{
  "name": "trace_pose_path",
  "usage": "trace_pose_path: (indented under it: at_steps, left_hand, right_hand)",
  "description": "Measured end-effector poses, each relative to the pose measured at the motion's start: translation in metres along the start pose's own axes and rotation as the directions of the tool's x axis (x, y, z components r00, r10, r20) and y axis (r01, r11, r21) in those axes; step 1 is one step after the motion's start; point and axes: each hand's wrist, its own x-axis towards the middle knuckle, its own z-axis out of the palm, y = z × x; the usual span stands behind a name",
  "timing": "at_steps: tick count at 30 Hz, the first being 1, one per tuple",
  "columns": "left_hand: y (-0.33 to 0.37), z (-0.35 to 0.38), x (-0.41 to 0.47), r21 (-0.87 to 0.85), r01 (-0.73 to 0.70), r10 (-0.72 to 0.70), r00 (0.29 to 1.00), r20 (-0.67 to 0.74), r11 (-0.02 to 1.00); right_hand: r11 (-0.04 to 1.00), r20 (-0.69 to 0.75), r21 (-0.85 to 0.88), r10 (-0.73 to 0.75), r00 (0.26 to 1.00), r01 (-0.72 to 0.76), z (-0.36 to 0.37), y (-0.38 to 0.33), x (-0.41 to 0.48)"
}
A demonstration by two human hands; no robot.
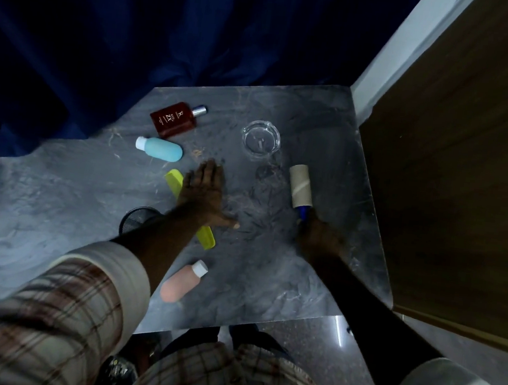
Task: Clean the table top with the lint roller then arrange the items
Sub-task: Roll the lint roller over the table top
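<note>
My right hand [319,237] grips the blue handle of the lint roller [300,188], whose tan roll rests on the grey marble table top [60,192] at the right. My left hand [204,192] lies flat, fingers spread, on the middle of the table, covering part of a yellow-green comb [175,180]. A dark red perfume bottle [174,119] lies at the back. A blue bottle [160,149] with a white cap lies in front of it. A pink bottle [182,281] lies near the front edge. A clear glass ashtray [261,140] sits behind the roller.
A black mesh cup [137,218] stands left of my left forearm, partly hidden by it. A dark blue curtain [138,26] hangs behind the table. A wooden panel [464,181] borders the right side. The table's front edge drops to a dark floor.
</note>
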Motion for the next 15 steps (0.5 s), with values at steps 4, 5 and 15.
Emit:
trace_pose_path:
  at_steps: [4, 5, 15]
  left_hand:
    - [0.000, 0.000, -0.001, 0.001, 0.005, -0.005, 1.000, -0.005, 1.000]
    - [0.000, 0.000, -0.002, 0.000, 0.006, -0.006, 1.000, -0.005, 1.000]
    - [0.003, -0.007, -0.006, 0.007, 0.011, -0.011, 1.000, 0.025, 1.000]
  right_hand:
    - [0.978, -0.161, -0.166, -0.150, 0.976, 0.123, 0.013, -0.031, -0.014]
    - [0.968, -0.184, -0.199, -0.190, 0.964, 0.153, 0.017, -0.037, -0.018]
    - [0.943, 0.024, -0.145, -0.299, 0.954, 0.299, 0.028, -0.078, -0.034]
